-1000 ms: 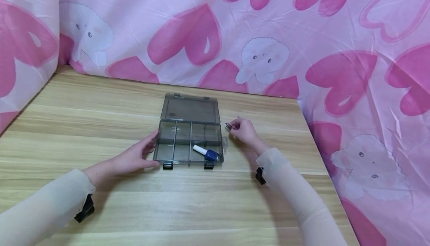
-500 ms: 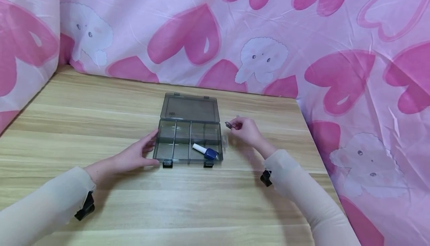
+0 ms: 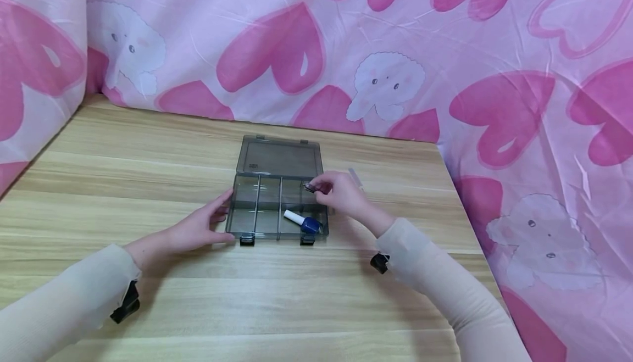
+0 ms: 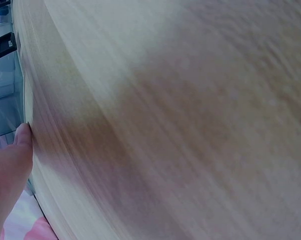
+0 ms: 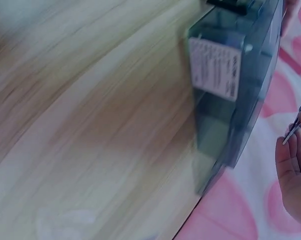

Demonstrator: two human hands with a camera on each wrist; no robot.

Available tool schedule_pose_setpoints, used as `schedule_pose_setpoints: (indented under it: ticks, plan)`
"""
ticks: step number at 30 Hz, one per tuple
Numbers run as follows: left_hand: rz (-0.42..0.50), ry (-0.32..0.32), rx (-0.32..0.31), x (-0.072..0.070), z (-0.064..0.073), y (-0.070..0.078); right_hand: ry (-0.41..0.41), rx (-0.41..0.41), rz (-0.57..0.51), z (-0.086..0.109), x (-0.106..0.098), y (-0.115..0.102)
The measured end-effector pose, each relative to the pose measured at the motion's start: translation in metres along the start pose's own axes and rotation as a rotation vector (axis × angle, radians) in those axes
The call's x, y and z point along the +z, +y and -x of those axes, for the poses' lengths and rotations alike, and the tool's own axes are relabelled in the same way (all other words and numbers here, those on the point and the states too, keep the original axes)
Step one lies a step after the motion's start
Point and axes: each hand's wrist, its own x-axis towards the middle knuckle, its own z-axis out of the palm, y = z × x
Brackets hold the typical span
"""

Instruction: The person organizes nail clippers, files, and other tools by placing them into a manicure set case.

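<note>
Currently, right hand (image 3: pixel 343 193) pinches clipper (image 3: pixel 309 188) over box (image 3: pixel 244 221), back right; left hand (image 3: pixel 198 230), thumb and fingers apart, touches box's left side; polish (image 3: pixel 310 225) lies in front-right compartment (image 3: pixel 290 230).

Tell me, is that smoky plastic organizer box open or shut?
Open: the lid of the organizer box lies folded back, leaving the nail polish bottle inside uncovered.

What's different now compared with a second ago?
The right hand has moved left, carrying the pinched metal item from beside the box to over its back right section. The left hand and nail polish stayed put.
</note>
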Motion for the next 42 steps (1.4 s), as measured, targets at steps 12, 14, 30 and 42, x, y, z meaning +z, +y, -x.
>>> schedule_pose_setpoints:
  ticks: [12, 14, 30, 42]
  plan:
    - [0.001, -0.002, 0.000, 0.000, -0.001, -0.001, -0.149, -0.186, -0.041, -0.012, 0.027, -0.033]
    - [0.006, -0.002, 0.003, 0.001, -0.002, -0.001, -0.182, -0.224, -0.033, -0.014, 0.032, -0.037]
    - [0.021, 0.001, 0.013, 0.002, -0.004, -0.002, -0.314, -0.321, 0.050, -0.019, 0.058, -0.045]
    - [0.009, 0.001, 0.007, 0.000, -0.002, -0.003, -0.238, -0.302, 0.020, -0.019, 0.049, -0.036]
